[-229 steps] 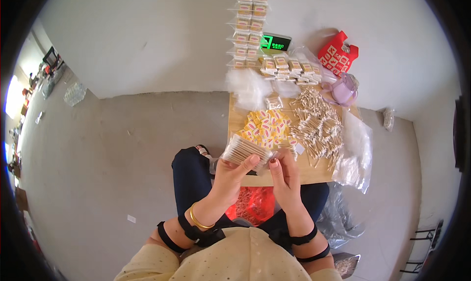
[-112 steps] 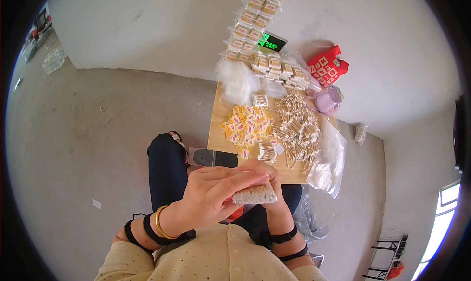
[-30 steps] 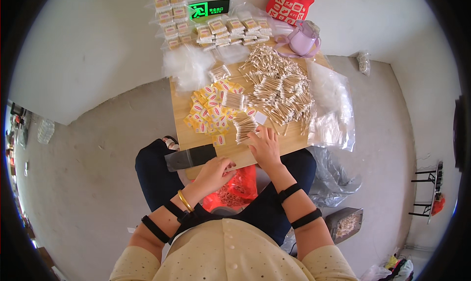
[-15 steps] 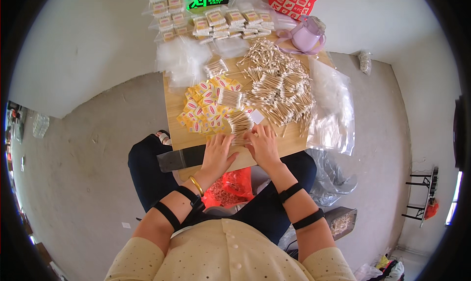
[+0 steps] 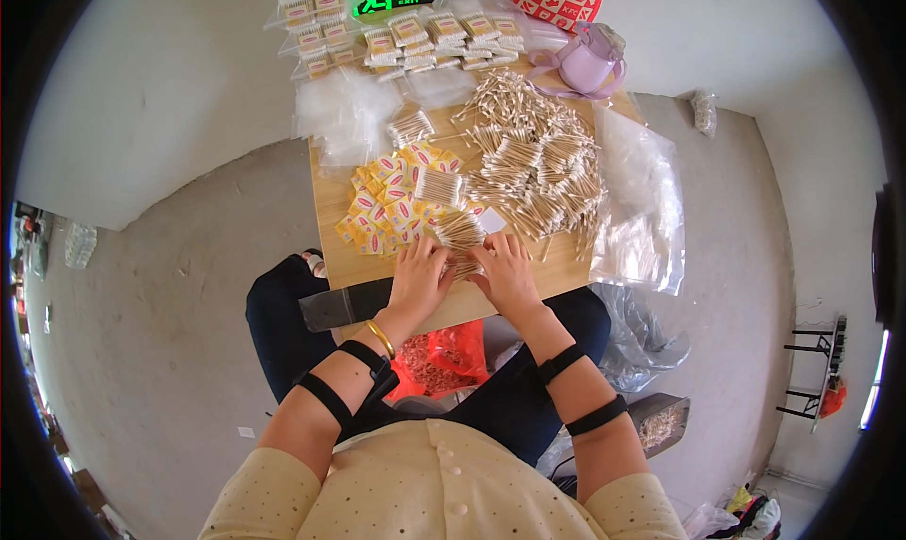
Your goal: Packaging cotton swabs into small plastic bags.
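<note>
Near the front edge of the table, my left hand [image 5: 418,278] and my right hand [image 5: 508,274] face each other with curled fingers. Between them they hold a row of cotton swabs [image 5: 463,268] by its two ends. Just beyond lies another loose bundle of cotton swabs [image 5: 460,229], partly hidden by my fingertips. A neat flat bundle of cotton swabs [image 5: 439,188] rests on the pile of yellow and white cards [image 5: 382,200]. To the right of my hands spreads a large heap of cotton swabs [image 5: 538,177], with a blank white card [image 5: 492,220] beside it.
Clear plastic bags [image 5: 344,111] lie at the far left, more bags [image 5: 642,210] overhang the right edge. Packed swab packets [image 5: 444,38] are stacked at the back beside a lilac cup [image 5: 592,64]. A dark flat strip [image 5: 347,304] sits at the front left edge.
My left hand has closed in slightly, its thumb now against the swabs. More of the row shows between my hands. The view has shifted a little.
</note>
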Demonstrator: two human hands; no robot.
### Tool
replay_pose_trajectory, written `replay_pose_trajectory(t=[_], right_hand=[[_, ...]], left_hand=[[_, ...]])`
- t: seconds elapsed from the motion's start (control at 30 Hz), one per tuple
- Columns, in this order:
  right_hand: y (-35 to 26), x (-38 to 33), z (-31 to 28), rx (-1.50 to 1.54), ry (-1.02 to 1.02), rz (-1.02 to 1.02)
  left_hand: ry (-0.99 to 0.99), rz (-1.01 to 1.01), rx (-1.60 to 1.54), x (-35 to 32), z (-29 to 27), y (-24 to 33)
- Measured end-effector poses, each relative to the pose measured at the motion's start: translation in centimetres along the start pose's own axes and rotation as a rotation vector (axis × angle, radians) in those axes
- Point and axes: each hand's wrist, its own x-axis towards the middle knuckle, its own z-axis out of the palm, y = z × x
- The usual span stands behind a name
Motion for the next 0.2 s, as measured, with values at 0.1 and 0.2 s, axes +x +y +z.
replay_pose_trajectory(t=[0.1, 0.2], right_hand=[[-0.26, 0.17, -0.15, 0.004, -0.014, -0.001], [-0.39, 0.27, 0.16, 0.024, -0.023, 0.014]], left_hand=[[-0.011, 0.014, 0.001, -0.28, -0.41, -0.23], [-0.032, -0.004, 0.023, -0.69, -0.57, -0.45]])
